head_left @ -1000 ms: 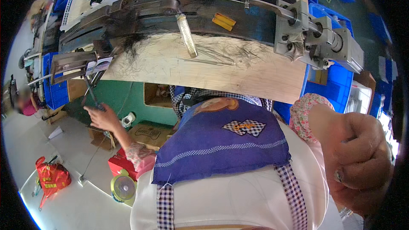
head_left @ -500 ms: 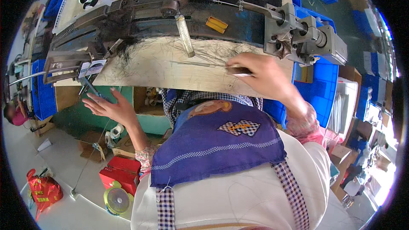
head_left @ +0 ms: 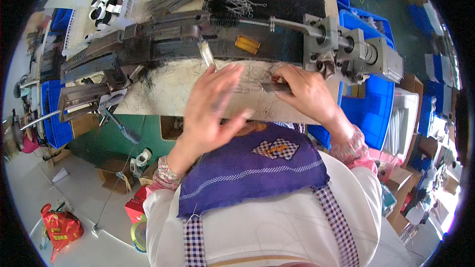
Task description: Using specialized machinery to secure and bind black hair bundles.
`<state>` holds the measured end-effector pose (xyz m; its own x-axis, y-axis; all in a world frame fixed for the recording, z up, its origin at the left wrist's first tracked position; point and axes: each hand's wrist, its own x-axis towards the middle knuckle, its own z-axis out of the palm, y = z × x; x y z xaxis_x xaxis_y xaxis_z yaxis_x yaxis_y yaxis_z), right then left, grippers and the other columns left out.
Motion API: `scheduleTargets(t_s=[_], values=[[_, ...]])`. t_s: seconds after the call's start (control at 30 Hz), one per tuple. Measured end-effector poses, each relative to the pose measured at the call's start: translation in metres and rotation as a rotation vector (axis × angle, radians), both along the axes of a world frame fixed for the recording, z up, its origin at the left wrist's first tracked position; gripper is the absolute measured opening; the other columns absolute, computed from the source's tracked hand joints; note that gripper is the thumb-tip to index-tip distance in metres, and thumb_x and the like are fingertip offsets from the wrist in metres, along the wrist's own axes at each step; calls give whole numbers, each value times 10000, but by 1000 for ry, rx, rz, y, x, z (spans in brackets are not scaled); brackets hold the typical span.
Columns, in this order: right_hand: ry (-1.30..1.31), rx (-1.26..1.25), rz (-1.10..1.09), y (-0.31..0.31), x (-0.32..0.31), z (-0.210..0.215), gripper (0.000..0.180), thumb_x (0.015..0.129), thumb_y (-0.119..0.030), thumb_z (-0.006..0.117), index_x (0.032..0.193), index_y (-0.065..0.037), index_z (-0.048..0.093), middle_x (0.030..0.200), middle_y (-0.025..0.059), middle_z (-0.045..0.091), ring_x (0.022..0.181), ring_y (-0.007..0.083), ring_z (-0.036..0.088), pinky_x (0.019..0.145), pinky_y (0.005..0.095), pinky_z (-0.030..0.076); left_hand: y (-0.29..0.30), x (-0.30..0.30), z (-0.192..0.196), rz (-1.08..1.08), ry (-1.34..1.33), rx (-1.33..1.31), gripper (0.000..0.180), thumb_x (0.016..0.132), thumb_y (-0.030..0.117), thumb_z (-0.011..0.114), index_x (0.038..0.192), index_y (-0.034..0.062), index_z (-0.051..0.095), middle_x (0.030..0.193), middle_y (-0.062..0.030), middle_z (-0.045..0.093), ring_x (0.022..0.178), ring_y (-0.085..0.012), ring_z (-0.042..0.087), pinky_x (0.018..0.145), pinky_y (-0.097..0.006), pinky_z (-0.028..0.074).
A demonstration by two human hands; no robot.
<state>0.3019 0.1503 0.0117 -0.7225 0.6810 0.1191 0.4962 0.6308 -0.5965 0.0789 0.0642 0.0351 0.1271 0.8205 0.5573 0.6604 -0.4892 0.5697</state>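
My left hand (head_left: 210,111) is over the front of the wooden bench top (head_left: 163,89), slightly blurred, fingers outstretched and thumb apart, holding nothing that I can see. To its right, my right hand (head_left: 307,91) is closed, thumb and fingers pinching a small dark flat piece (head_left: 275,87) low over the wood. Thin metal wires (head_left: 242,88) lie between the two hands. Just beyond my left fingertips, a pale metal lever (head_left: 207,54) sticks out from a long dark metal machine (head_left: 173,39). A black-bristled twisted-wire brush (head_left: 227,21) stretches along the machine's far side.
Looped-end wire brushes (head_left: 242,6) are heaped on a black mat. A yellow block (head_left: 247,44) sits on the machine, whose metal spindle head (head_left: 366,52) is at right. Blue crates (head_left: 368,113) stand beside the bench. A blue-grey handle (head_left: 123,129) hangs off the left front.
My left hand has swung right and up, from beside the hanging handle to over the bench front. My right hand keeps hold of the dark piece, nearly in place. The view has shifted slightly.
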Motion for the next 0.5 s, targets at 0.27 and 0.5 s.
scheduleTargets(t_s=[0.27, 0.5], values=[[442, -129, 382, 35, 11, 98, 267, 666, -104, 662, 906, -17, 584, 772, 86, 612, 695, 273, 627, 608, 380, 505, 1, -7, -13, -215, -198, -691, 215, 922, 151, 547, 1094, 23, 563, 877, -88, 635, 788, -230, 614, 730, -356, 482], [1303, -365, 1001, 29, 38, 146, 70, 718, -39, 737, 733, -48, 669, 748, 38, 677, 558, 131, 593, 423, 210, 408, -11, -37, -38, 252, -712, -560, 307, 1030, 275, 357, 1078, 20, 520, 949, -44, 500, 864, -101, 494, 808, -271, 429]])
